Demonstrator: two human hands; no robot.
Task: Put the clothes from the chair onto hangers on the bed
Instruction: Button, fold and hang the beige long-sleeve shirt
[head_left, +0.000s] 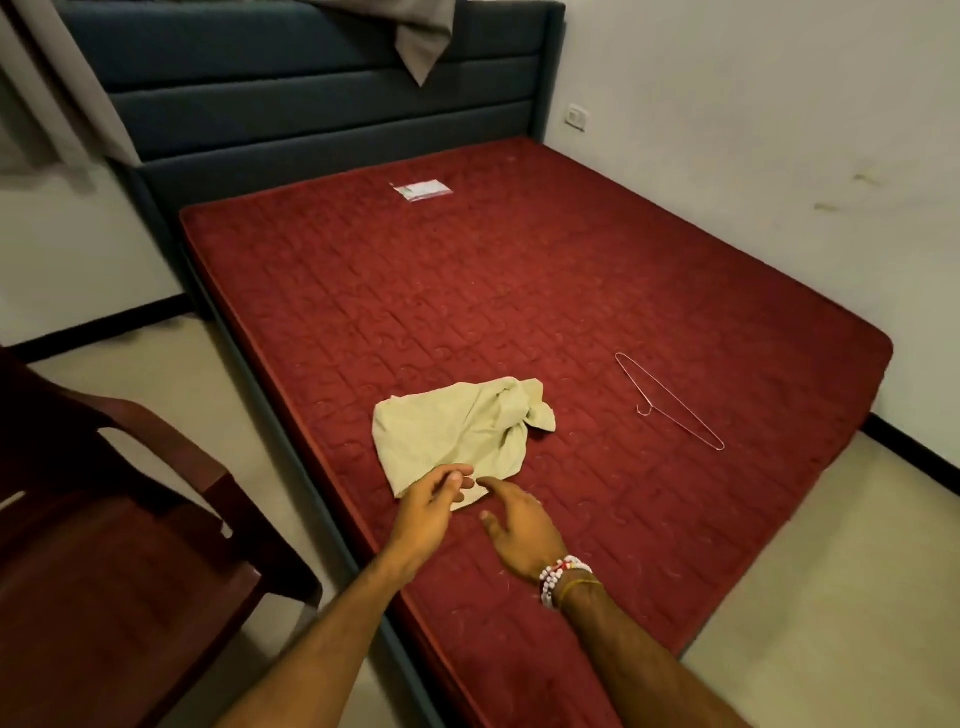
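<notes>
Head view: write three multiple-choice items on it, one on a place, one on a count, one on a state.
1. Where does the wire hanger lie?
A. on the chair
B. on the red mattress, right of the pale garment
C. on the floor

2. How many hangers show on the mattress?
A. one
B. two
C. three

3. What state is the garment in?
A. hung on the hanger
B. folded flat
C. crumpled, off the hanger

Key:
1 B, the wire rests on the mattress, apart from the garment.
2 A, only one is in view.
3 C, it lies bunched with no wire through it.
</notes>
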